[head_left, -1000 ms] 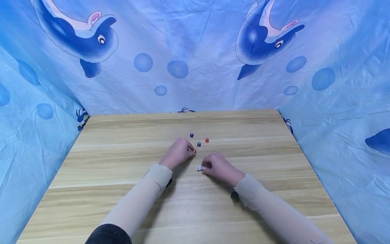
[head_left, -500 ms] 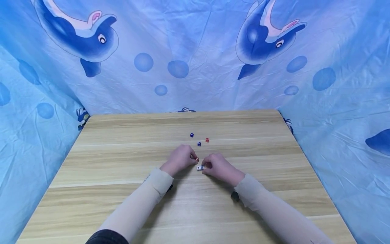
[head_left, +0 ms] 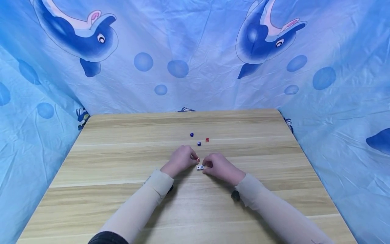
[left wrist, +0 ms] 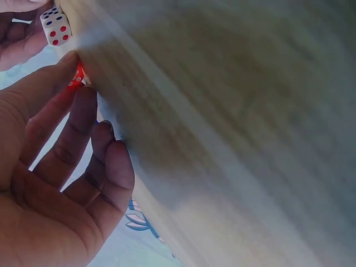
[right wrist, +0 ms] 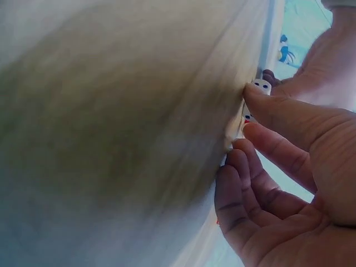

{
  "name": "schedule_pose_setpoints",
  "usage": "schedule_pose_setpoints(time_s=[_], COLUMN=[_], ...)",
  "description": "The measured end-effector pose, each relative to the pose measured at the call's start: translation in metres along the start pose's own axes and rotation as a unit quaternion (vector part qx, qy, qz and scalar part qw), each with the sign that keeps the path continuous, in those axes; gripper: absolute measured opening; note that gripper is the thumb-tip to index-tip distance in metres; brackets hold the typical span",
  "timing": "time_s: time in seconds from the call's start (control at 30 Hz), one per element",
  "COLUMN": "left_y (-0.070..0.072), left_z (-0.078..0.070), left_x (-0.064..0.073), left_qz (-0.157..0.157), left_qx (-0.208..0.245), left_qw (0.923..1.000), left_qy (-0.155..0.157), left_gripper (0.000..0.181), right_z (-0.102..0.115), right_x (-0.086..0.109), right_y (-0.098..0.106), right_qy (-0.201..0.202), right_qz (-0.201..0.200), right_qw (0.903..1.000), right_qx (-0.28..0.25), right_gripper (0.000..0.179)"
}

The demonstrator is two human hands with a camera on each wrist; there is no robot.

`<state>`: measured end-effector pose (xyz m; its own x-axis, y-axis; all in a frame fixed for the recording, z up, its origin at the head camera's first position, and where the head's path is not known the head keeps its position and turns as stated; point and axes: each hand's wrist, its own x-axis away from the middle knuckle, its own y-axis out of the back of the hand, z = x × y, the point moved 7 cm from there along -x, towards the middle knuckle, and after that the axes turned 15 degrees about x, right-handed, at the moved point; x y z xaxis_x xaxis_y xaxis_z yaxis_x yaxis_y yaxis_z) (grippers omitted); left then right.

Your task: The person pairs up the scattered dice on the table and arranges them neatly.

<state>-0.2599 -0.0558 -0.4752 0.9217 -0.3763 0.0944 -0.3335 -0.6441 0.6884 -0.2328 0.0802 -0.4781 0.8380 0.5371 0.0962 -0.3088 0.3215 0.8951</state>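
Observation:
My left hand (head_left: 180, 159) pinches a red die (head_left: 198, 160) between thumb and index finger, just behind two white dice. In the left wrist view the red die (left wrist: 77, 77) shows partly between the fingertips, with a white die (left wrist: 57, 29) beyond it. The white dice, one on the left (head_left: 198, 167) and one on the right (head_left: 202, 167), sit side by side on the table. My right hand (head_left: 221, 167) holds the right white die between thumb and index finger. From the right wrist, the thumb partly covers a white die (right wrist: 261, 85).
Farther back on the wooden table (head_left: 128, 135) lie two blue dice, one behind (head_left: 192, 135) and one nearer (head_left: 199, 143), and another red die (head_left: 207, 139). A blue cloth (head_left: 195, 67) printed with dolphins hangs around the table's back and sides.
My left hand has brought the red die toward me and slightly right, from near the blue dice to just behind the white dice. My right hand has stayed in place.

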Motion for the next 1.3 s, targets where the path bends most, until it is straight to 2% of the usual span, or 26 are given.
schedule_pose_setpoints(time_s=[0.13, 0.27, 0.4, 0.5, 0.8, 0.97, 1.2, 1.3], left_y=[0.0, 0.0, -0.001, 0.0, 0.001, 0.001, 0.0, -0.001], left_z=[0.0, 0.0, 0.002, 0.002, 0.001, 0.001, 0.0, 0.001], left_x=[0.0, 0.0, 0.0, 0.001, 0.001, 0.001, 0.002, 0.003], left_qz=[0.001, 0.004, 0.006, 0.005, 0.004, 0.0, 0.003, 0.002], left_qx=[0.002, 0.002, -0.002, -0.005, -0.002, 0.004, 0.015, 0.018], left_qw=[1.0, 1.0, 0.9999, 1.0, 1.0, 1.0, 0.9999, 0.9998], left_qy=[0.001, 0.005, 0.008, 0.006, 0.0, -0.004, 0.002, 0.001], left_gripper=[0.011, 0.011, 0.01, 0.009, 0.008, 0.008, 0.009, 0.008], right_z=[-0.012, -0.034, -0.055, -0.065, -0.067, -0.067, -0.062, -0.06], right_x=[-0.001, -0.012, -0.026, -0.038, -0.066, -0.069, -0.069, -0.071], right_y=[0.015, 0.031, 0.041, 0.043, 0.041, 0.042, 0.039, 0.038], right_qy=[-0.028, -0.057, -0.086, -0.108, -0.124, -0.13, -0.114, -0.114], right_qz=[0.009, -0.018, -0.06, -0.076, -0.089, -0.09, -0.092, -0.089], right_qw=[0.9984, 0.9937, 0.9886, 0.9859, 0.9865, 0.9863, 0.9888, 0.9892], right_qx=[-0.047, -0.095, -0.108, -0.102, -0.061, -0.047, -0.027, -0.023], right_gripper=[0.028, 0.032, 0.035, 0.04, 0.04, 0.034, 0.019, 0.018])
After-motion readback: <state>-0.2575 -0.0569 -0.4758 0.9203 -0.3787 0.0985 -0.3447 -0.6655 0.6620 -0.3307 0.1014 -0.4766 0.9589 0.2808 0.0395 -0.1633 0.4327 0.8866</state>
